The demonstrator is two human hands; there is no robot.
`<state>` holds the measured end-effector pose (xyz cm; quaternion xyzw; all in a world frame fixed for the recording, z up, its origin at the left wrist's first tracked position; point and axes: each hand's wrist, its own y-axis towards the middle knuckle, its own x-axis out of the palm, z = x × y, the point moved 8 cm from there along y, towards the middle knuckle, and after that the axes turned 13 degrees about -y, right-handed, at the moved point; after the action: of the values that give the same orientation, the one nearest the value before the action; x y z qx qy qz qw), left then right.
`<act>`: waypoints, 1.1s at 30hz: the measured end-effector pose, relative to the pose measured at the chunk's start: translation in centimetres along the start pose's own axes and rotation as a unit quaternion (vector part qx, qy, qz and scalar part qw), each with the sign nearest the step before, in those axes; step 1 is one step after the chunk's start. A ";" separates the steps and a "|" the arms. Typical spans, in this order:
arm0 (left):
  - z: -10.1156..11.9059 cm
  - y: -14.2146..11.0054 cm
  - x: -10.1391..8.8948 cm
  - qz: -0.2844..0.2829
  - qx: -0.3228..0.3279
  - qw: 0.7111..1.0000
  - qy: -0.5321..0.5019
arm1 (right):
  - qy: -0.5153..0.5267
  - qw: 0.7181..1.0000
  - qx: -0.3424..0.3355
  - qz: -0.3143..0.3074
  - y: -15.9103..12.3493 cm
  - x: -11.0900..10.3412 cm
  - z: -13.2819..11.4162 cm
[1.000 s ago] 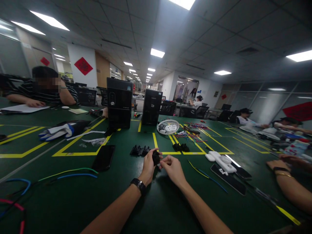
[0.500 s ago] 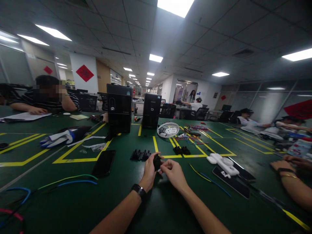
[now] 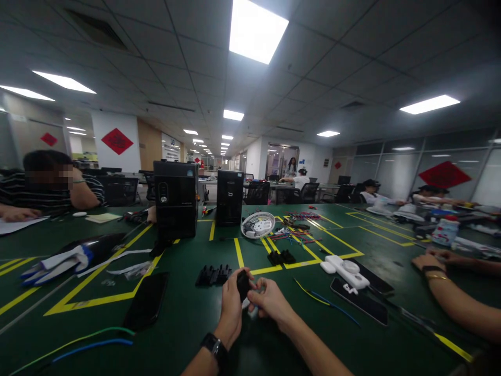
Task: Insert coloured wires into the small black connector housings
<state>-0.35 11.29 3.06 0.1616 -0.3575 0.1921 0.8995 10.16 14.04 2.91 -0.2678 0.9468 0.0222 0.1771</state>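
Observation:
My left hand (image 3: 231,298), with a dark watch on its wrist, is closed around a small black plastic part (image 3: 243,284). My right hand (image 3: 270,300) meets it from the right, its thumb and fingers pinched at the lower edge of the part. A small pale bit shows between the hands, too small to name. Just beyond my left hand lies a row of black plastic parts (image 3: 213,275) on the green table. Farther right sits another small group of black parts (image 3: 281,257).
Two black computer towers (image 3: 176,201) (image 3: 229,198) stand at the back. A white basket (image 3: 258,225) and loose wires (image 3: 299,235) lie behind. Phones (image 3: 146,300) (image 3: 360,301), a white device (image 3: 346,271), gloves (image 3: 58,265) and cut wires (image 3: 329,302) flank my hands. A co-worker's arm (image 3: 454,297) rests at right.
The view has tilted up and turned to the right, so the table things appear lower and farther left. Both hands stay together at the black part, which looks slightly turned.

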 end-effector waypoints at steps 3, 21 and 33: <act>-0.3 0.3 -0.5 0.017 -0.017 1.000 -0.020 | -0.048 0.999 -0.009 0.005 0.4 -0.1 0.2; 0.1 -0.1 -0.5 0.105 -0.042 0.987 -0.111 | -0.527 0.823 -0.178 0.112 -4.9 -1.1 -6.6; 0.9 0.6 -3.4 0.165 -0.011 0.976 -0.143 | -0.520 0.839 -0.108 0.120 -4.5 -2.4 -5.6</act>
<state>-3.43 10.66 1.43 0.1162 -0.5060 0.3094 0.7967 12.54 10.64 9.24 -0.1183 0.7317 0.2815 0.6095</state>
